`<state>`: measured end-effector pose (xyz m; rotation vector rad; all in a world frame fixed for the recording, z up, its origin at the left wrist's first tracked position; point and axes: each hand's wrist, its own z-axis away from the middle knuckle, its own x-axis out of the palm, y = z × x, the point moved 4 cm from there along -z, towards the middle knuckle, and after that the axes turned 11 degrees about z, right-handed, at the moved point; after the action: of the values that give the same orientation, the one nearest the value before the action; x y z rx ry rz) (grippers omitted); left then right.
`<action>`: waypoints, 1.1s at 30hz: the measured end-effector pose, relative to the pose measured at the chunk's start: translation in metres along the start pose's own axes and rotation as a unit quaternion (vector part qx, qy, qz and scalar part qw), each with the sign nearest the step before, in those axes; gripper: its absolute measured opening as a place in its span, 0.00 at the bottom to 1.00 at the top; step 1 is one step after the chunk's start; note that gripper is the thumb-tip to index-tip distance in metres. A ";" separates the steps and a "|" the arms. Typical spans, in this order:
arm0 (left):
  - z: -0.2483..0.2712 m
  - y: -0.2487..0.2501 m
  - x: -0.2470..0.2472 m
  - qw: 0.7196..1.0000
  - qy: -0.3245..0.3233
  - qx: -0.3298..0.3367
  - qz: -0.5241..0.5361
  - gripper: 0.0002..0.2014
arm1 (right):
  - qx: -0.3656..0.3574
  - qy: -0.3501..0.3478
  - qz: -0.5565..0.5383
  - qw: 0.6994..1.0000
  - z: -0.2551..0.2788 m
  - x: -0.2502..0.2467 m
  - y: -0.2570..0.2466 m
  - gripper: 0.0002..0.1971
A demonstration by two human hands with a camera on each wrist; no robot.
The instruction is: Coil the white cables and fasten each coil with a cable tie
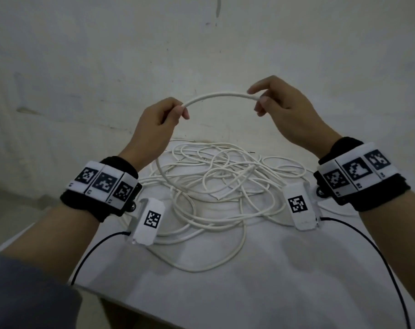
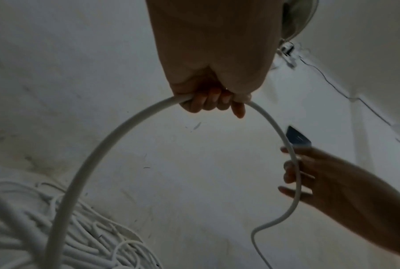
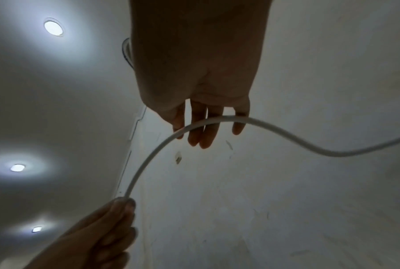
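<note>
1. White cable arcs side to side between both hands, above the tangle on the table; I read left hand as fisted round it.
2. Left wrist: slack falls from that fist to the tangle, so left is nearer.
3. Right wrist: right hand pinches loosely, fingers near straight.

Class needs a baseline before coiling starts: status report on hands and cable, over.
Left hand grips white cable. Right hand pinches it loosely. Cable arches between them, no coil yet. Tangled cable pile on table beneath.
</note>
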<state>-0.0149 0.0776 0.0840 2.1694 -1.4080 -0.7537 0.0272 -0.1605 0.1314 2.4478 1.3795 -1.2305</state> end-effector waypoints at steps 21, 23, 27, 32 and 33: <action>0.015 0.003 0.058 0.864 0.109 -0.209 0.446 0.22 | 0.079 0.052 -0.042 0.995 0.040 -0.025 0.050 0.04; 0.009 0.010 0.057 0.856 0.118 -0.205 0.460 0.22 | 0.077 0.011 -0.036 0.996 0.055 -0.018 0.057 0.06; 0.001 0.020 0.058 0.840 0.127 -0.200 0.488 0.22 | 0.097 -0.014 -0.062 0.993 0.080 -0.004 0.066 0.04; -0.005 0.029 0.062 0.838 0.131 -0.174 0.500 0.22 | 0.029 -0.051 0.043 0.997 0.098 0.011 0.056 0.07; -0.006 0.030 0.064 0.839 0.130 -0.169 0.501 0.22 | -0.002 -0.072 0.075 0.995 0.101 0.015 0.050 0.07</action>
<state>-0.0101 0.0078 0.0950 0.9618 -1.7863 -0.2452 0.0074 -0.2223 0.0381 2.3572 1.1374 -1.3367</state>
